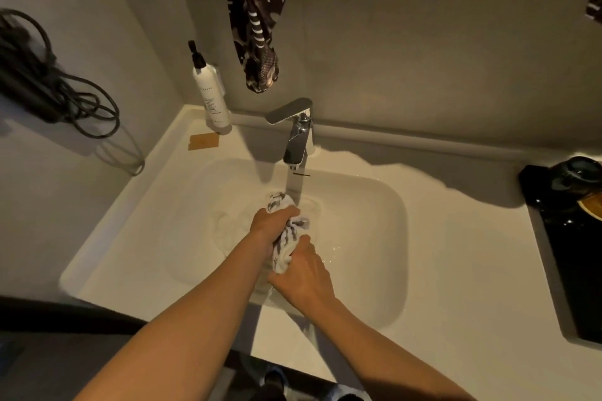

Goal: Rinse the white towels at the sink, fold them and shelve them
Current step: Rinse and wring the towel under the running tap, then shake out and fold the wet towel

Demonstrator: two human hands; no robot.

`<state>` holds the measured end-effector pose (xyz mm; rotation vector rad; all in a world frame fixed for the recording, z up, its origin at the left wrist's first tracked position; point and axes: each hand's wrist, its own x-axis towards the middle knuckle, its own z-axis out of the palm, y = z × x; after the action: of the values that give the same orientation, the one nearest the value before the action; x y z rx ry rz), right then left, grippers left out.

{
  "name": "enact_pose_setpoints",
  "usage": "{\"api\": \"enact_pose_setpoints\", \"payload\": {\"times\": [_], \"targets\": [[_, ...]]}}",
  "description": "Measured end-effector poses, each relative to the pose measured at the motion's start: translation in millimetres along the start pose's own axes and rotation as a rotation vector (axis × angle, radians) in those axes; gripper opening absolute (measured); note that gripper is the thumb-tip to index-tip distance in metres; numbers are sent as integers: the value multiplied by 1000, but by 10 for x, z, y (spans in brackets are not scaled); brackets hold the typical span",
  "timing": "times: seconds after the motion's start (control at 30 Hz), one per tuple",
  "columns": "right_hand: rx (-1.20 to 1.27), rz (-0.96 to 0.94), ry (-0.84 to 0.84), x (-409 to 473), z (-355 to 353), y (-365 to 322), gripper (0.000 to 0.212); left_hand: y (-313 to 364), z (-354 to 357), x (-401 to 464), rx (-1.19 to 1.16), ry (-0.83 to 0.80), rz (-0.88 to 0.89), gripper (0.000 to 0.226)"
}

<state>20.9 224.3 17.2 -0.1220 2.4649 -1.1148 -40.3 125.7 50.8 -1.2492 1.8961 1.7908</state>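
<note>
A white towel (286, 242) with grey marks is bunched into a twisted roll over the white sink basin (374, 205). My left hand (272, 225) grips its upper end, just below the water stream. My right hand (303, 277) grips its lower end, nearer to me. Water runs from the chrome faucet (298, 137) into the basin right behind the towel's top. Another pale towel (228, 225) seems to lie in the basin to the left of my hands, though it is hard to make out.
A white pump bottle (210, 94) and a small tan card (203, 142) sit on the counter's back left. A dark tray (573, 238) with dark objects is on the right. Patterned cloth (257, 19) hangs above the faucet. A black cord bundle (42, 85) hangs on the left wall.
</note>
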Motion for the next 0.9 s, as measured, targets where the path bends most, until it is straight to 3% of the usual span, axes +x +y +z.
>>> {"api": "enact_pose_setpoints", "payload": {"times": [0.07, 0.1, 0.2, 0.27, 0.37, 0.43, 0.53, 0.6, 0.67, 0.73, 0.9], "targets": [[80, 16, -24, 7, -113, 37, 74, -96, -68, 29, -148, -89, -11, 77], [160, 42, -39, 8, -167, 54, 73, -114, -98, -26, -143, -154, 2, 80], [368, 63, -42, -52, -320, 95, 59, -261, -225, -243, -100, -311, 45, 45], [470, 12, -64, -111, -438, 108, 39, -359, -311, -275, -37, -261, 108, 39], [712, -35, -122, -224, -639, 117, 39, -323, -408, -281, 47, -39, 247, 38], [901, -20, -129, -265, -744, 118, 43, -233, -383, -398, -51, -88, 286, 37], [1094, -9, -159, -280, -843, 10, 46, -111, -338, -612, -221, -346, 286, 44], [1260, 41, -210, -326, -953, -61, 52, -8, -338, -685, -205, -321, 330, 45], [1371, 94, -278, -370, -1074, -74, 55, 132, -354, -750, -165, -170, 440, 55], [1304, 68, -241, -408, -1203, -57, 45, 265, -413, -832, -154, -73, 570, 61], [949, 77, -67, -392, -1283, 72, 41, 759, -493, -1287, -35, -41, 907, 32]]}}
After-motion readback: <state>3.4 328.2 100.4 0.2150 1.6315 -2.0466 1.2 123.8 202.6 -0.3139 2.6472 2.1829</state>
